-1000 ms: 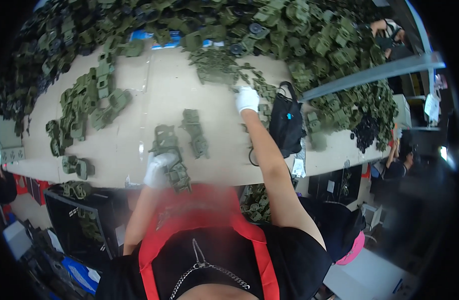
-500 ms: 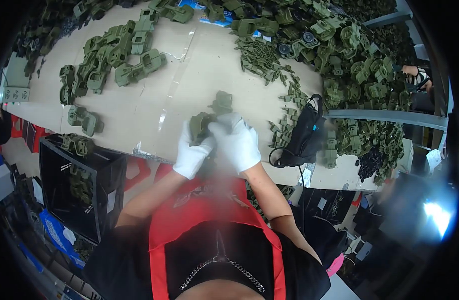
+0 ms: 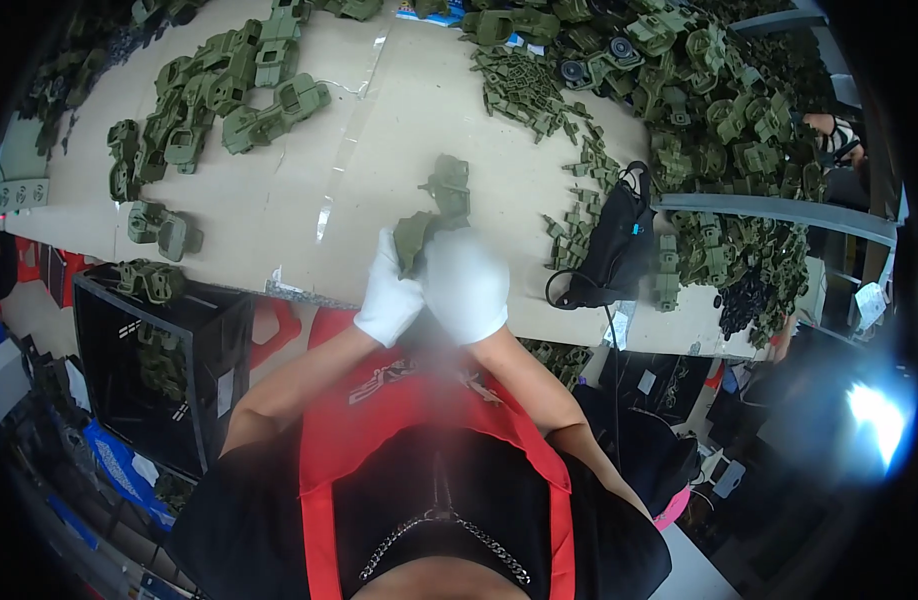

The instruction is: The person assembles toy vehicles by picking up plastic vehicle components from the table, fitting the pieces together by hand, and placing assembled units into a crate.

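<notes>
White gloves cover both hands, close together at the table's near edge. My left hand [image 3: 390, 297] is wrapped round an olive-green moulded plastic part [image 3: 412, 240], which juts up between the hands. Against it, on the right side, is my right hand [image 3: 466, 287]; its fingers are blurred and hidden, so what they hold does not show. Just beyond the hands, another green toy-vehicle body part [image 3: 448, 184] lies on the table [image 3: 379, 140].
To the right, a black bundle [image 3: 611, 245] with a cord lies beside scattered small green parts [image 3: 576, 225]. Big heaps of green parts [image 3: 719, 120] fill the far right. Green vehicle bodies [image 3: 204, 90] cluster at left. A black crate [image 3: 219, 340] stands below the left edge.
The view has tipped slightly, so the table sits higher in the picture. My right hand has turned and drawn a little nearer to me; the left still grips the green part.
</notes>
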The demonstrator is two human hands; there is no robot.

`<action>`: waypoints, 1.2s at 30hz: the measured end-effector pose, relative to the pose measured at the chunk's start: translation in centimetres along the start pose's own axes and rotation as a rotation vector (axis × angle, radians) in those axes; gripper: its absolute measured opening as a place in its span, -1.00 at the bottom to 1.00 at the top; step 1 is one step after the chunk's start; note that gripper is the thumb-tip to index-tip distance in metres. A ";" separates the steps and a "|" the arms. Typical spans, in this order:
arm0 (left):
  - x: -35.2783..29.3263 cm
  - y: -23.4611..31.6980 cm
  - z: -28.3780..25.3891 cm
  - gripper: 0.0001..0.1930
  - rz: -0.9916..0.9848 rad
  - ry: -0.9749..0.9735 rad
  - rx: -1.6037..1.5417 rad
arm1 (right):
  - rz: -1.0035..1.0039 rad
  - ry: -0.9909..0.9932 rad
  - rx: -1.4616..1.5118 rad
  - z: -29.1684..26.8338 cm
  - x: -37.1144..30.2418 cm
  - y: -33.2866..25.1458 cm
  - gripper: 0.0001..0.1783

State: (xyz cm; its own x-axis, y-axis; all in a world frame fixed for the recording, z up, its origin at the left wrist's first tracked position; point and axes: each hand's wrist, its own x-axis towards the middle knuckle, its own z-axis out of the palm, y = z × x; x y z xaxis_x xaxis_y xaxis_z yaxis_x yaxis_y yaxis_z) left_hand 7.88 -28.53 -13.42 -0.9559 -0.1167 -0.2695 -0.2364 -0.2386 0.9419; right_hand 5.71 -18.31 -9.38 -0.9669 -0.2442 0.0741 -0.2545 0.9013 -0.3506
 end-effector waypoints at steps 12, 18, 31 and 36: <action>2.4 -2.1 -3.3 -0.58 -0.400 -0.118 -0.271 | 0.399 -0.331 0.842 0.8 2.6 9.4 -0.63; 0.3 -2.3 -2.7 -0.63 -0.444 -0.124 -0.341 | 0.534 -0.193 -0.504 5.3 0.7 22.2 -0.55; -1.4 -0.1 -4.4 -0.67 -0.520 -0.036 -0.343 | -0.331 -0.498 0.407 -2.3 -4.1 3.5 -0.75; -2.3 -0.3 -4.1 -0.68 -0.373 -0.020 -0.365 | 0.034 -0.369 0.352 -1.2 -5.7 1.5 -0.77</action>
State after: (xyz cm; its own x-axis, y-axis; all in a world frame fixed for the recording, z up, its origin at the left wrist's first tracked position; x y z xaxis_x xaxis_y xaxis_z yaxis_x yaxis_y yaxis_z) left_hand 10.89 -32.11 -13.88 -0.8223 0.0579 -0.5661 -0.4886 -0.5818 0.6502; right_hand 10.78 -15.09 -9.21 -0.8874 -0.3838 -0.2553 -0.1396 0.7515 -0.6448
